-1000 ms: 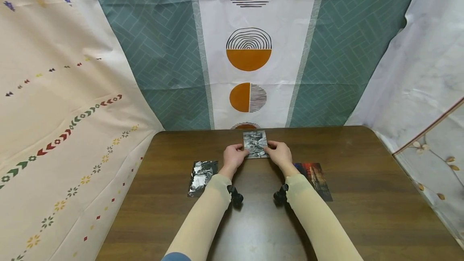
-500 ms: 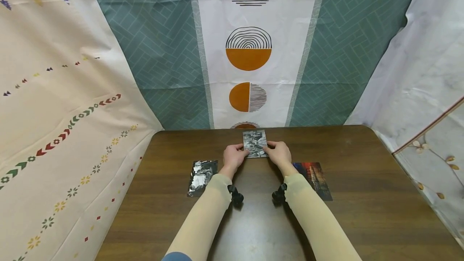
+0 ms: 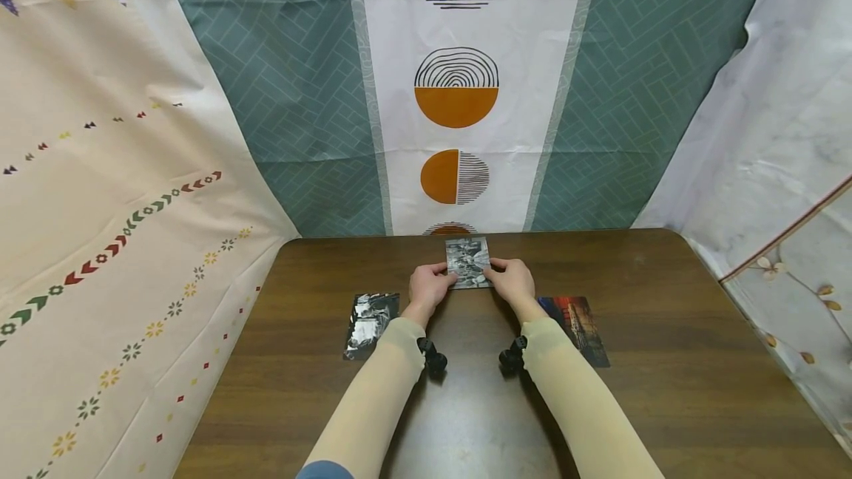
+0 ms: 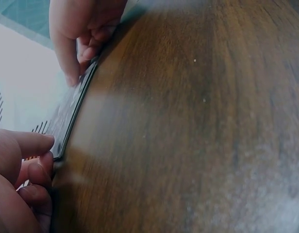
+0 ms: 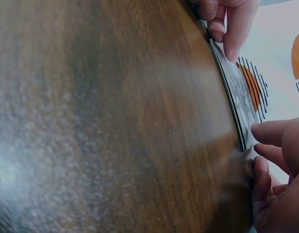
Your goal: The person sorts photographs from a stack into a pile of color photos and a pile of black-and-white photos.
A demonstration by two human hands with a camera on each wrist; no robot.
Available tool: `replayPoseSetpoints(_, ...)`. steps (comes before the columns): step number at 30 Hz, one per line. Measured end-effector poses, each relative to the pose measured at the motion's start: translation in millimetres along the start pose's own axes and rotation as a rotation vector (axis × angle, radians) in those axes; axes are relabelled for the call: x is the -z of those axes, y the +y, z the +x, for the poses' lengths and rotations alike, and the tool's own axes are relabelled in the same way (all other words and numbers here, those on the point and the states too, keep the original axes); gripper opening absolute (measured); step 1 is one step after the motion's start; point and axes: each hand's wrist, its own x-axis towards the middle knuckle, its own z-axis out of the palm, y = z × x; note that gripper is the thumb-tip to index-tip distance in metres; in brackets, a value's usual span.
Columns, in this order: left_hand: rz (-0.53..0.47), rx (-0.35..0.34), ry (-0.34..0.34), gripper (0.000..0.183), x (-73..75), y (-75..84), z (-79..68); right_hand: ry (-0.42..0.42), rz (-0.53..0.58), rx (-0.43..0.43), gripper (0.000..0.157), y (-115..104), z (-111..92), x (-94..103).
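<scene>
Near the far edge of the table, both hands hold a black-and-white photo print by its sides. My left hand pinches its left near corner, thumb on the picture face and fingers curled at the edge. On the opposite side, my right hand grips the right near corner the same way. In the left wrist view the print shows a dark, layered near edge close over the wood. From the right wrist, that edge of the print looks like more than one sheet.
Another black-and-white photo lies by the left forearm. A coloured photo in red and blue lies partly under the right forearm. Patterned cloths hang behind and beside the brown wooden table.
</scene>
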Motion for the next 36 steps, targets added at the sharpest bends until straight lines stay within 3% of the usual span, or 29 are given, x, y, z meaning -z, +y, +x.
replayPoseSetpoints(13, -0.083, -0.003, 0.006, 0.039, 1.1, -1.9, 0.4, 0.039, 0.149, -0.046, 0.047, 1, -4, 0.9)
replayPoseSetpoints(20, -0.145, -0.005, 0.001, 0.038, 0.6, -1.2, -0.7, 0.074, 0.255, -0.023, 0.044, 3, -5, 2.0)
replayPoseSetpoints(26, -0.217, -0.006, -0.036, 0.039, 3.3, -2.9, -3.1, 0.097, 0.282, -0.001, 0.043, 4, -4, 0.6)
replayPoseSetpoints(31, -0.293, -0.009, -0.059, 0.039, 9.9, -1.4, -7.6, 0.085, 0.327, 0.012, 0.041, 2, -10, 1.1)
replayPoseSetpoints(36, -0.293, -0.028, -0.058, 0.036, 18.4, -0.8, -11.3, 0.05, 0.35, 0.035, 0.046, -1, -19, 2.9)
